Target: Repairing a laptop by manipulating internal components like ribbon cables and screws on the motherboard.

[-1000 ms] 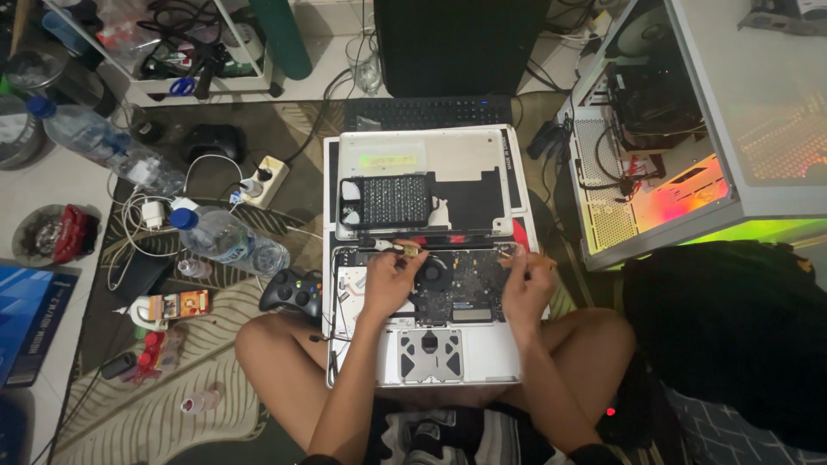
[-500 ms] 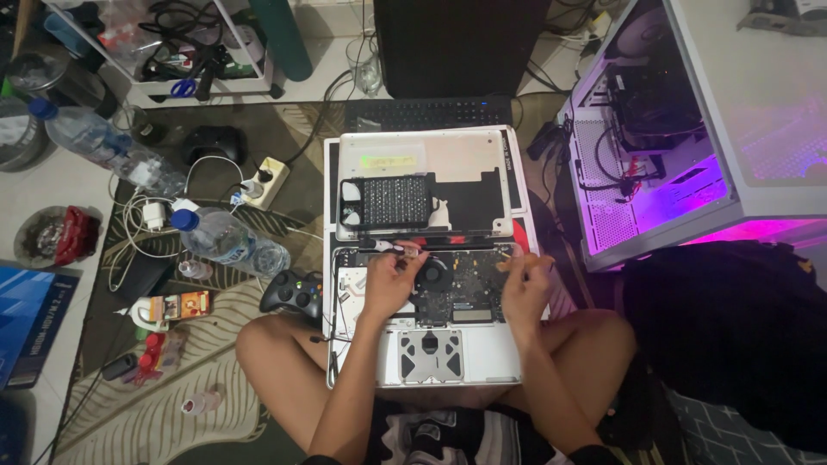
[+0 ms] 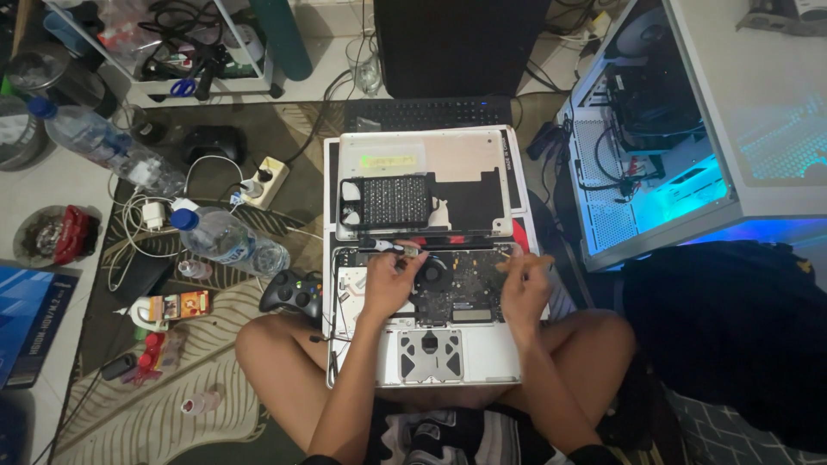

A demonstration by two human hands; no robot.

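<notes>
Two hands work inside the opened laptop (image 3: 422, 344) resting on the person's crossed legs: the left hand (image 3: 389, 284) pinches a small tool near the fan (image 3: 431, 274), while the right hand (image 3: 524, 288) curls, grip unclear. Best to keep wrists braced and movements small.

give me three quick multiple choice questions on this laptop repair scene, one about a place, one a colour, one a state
1. Where does the game controller lie?
A. on the keyboard
B. on the rug left of the opened laptop
C. inside the computer case

2. What colour is the cap of the plastic bottle nearest the laptop?
A. blue
B. red
C. yellow

3. What state is the laptop in?
A. lid shut
B. screen lit
C. bottom cover off, boards bare

Answers:
1 B, it sits beside the laptop's left edge by the knee.
2 A, the cap shows blue.
3 C, the fan and circuit board show under the left hand and right hand.
</notes>
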